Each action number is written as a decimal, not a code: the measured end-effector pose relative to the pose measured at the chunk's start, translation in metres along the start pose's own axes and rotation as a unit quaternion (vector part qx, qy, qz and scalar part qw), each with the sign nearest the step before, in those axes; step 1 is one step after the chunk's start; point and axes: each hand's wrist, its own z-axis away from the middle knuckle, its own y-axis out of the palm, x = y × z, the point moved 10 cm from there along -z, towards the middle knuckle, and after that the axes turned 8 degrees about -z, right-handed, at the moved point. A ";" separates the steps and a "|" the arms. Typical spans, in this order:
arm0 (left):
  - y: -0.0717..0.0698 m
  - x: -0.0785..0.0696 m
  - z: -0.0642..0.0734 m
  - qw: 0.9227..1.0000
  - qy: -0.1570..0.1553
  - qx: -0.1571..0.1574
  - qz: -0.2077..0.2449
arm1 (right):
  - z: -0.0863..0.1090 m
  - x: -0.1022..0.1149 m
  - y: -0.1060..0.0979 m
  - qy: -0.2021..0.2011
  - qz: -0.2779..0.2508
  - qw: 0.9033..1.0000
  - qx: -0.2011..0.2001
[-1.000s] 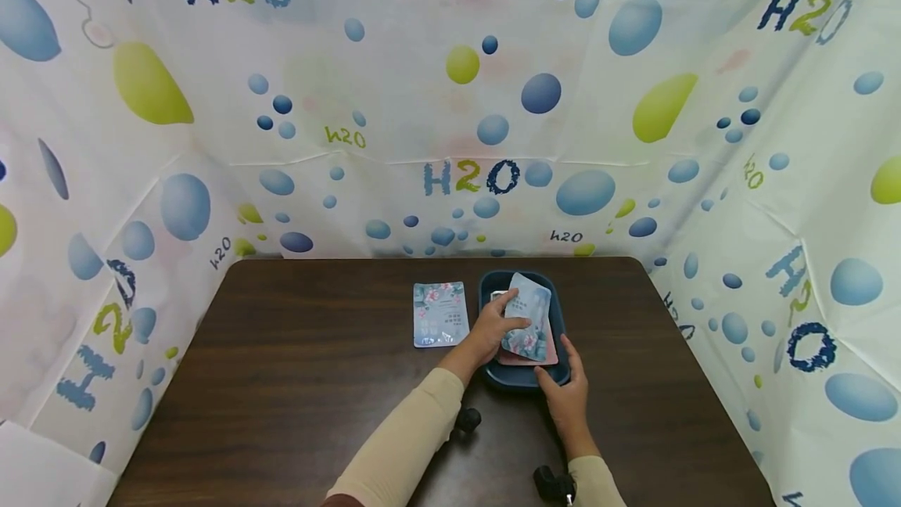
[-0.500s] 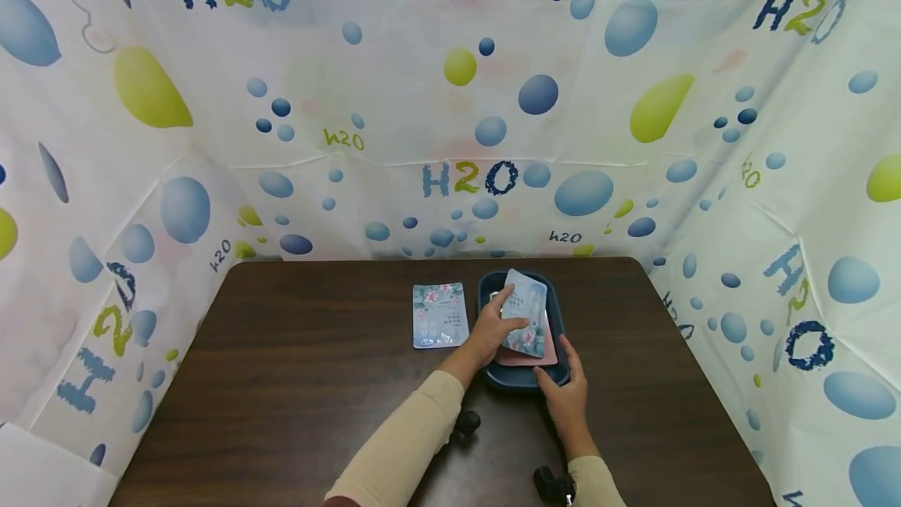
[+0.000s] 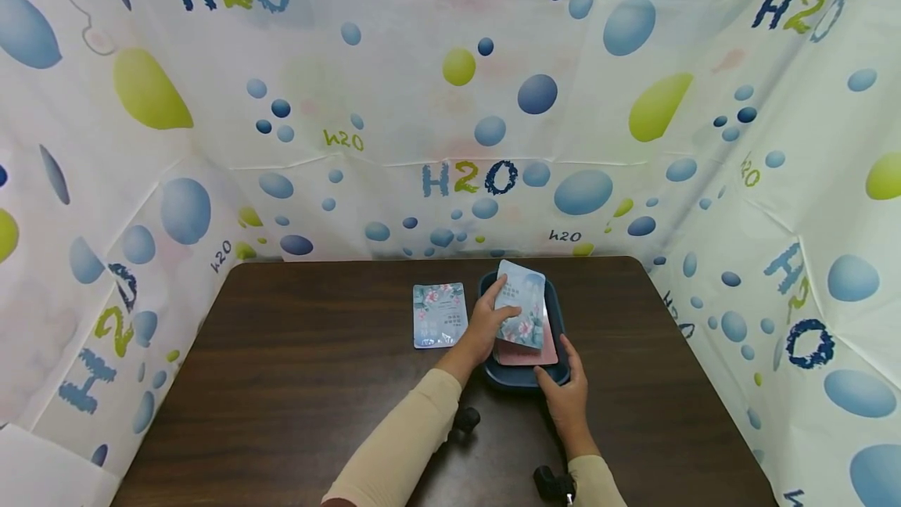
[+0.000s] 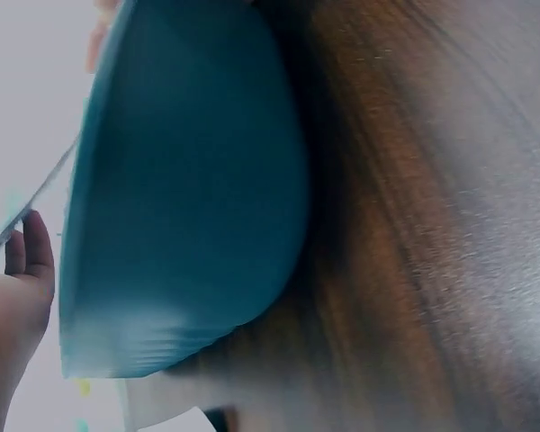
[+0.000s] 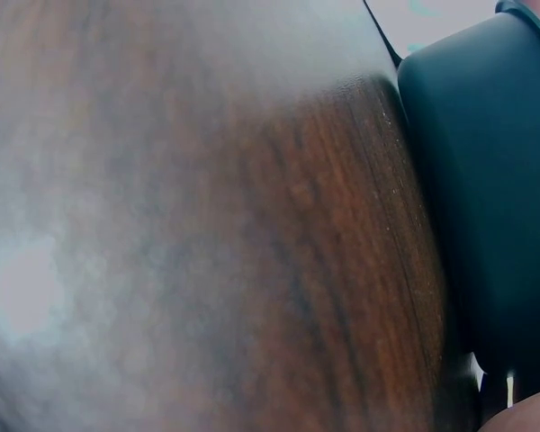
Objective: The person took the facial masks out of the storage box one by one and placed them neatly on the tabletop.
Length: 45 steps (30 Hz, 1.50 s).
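My left hand (image 3: 486, 327) pinches a light-blue floral sachet (image 3: 524, 288), thumb on its printed face, over the dark blue plastic basin (image 3: 558, 315). Seen from the left wrist, the left hand (image 4: 18, 297) holds the sachet (image 4: 45, 184) nearly edge-on, above the rim of the basin (image 4: 189, 180). A pink sachet (image 3: 524, 356) lies in the basin, partly covered by the blue one. My right hand (image 3: 567, 401) grips the basin's near right corner, its thumb at the front rim and fingers along the right side. The right wrist view shows the basin's outer wall (image 5: 495, 171).
Another blue floral sachet (image 3: 439, 315) lies flat on the dark wooden table (image 3: 303, 366), left of the basin. A white sheet printed with drops (image 3: 464, 100) hangs behind the table and along both sides. A white object (image 3: 49, 464) stands at the lower left.
My left hand has lifted the blue sachet slightly up and to the left, away from the pink one. The right hand stays at the basin's corner.
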 end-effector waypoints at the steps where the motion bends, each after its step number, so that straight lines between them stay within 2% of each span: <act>1: -0.001 -0.002 0.000 1.000 0.003 0.000 0.000 | 0.000 0.001 0.000 0.002 -0.001 1.000 0.000; 8: -0.005 -0.016 -0.002 1.000 0.007 -0.001 0.010 | 0.010 0.032 0.007 0.009 -0.003 1.000 0.006; 12: -0.010 -0.027 -0.004 1.000 0.023 -0.006 0.016 | 0.012 0.038 0.009 0.007 0.004 1.000 0.008; 15: -0.015 -0.033 -0.007 0.999 0.037 -0.010 0.025 | 0.010 0.034 0.008 0.011 0.003 1.000 0.008; 19: -0.024 -0.041 -0.009 0.998 0.048 -0.014 0.039 | 0.006 0.016 0.003 0.018 -0.004 1.000 0.005; 24: -0.038 -0.054 -0.009 0.997 0.054 -0.035 0.034 | 0.000 -0.002 0.000 0.012 -0.003 1.000 0.003; 34: -0.063 -0.067 -0.008 0.997 0.054 -0.056 0.022 | 0.000 0.000 -0.001 -0.002 0.004 1.000 -0.001; 41: -0.076 -0.072 -0.004 0.995 0.039 -0.060 0.069 | 0.001 0.000 -0.001 0.005 0.009 1.000 0.001; 45: -0.086 -0.078 -0.002 0.994 0.048 -0.065 0.079 | 0.001 0.001 0.001 0.006 0.005 1.000 0.003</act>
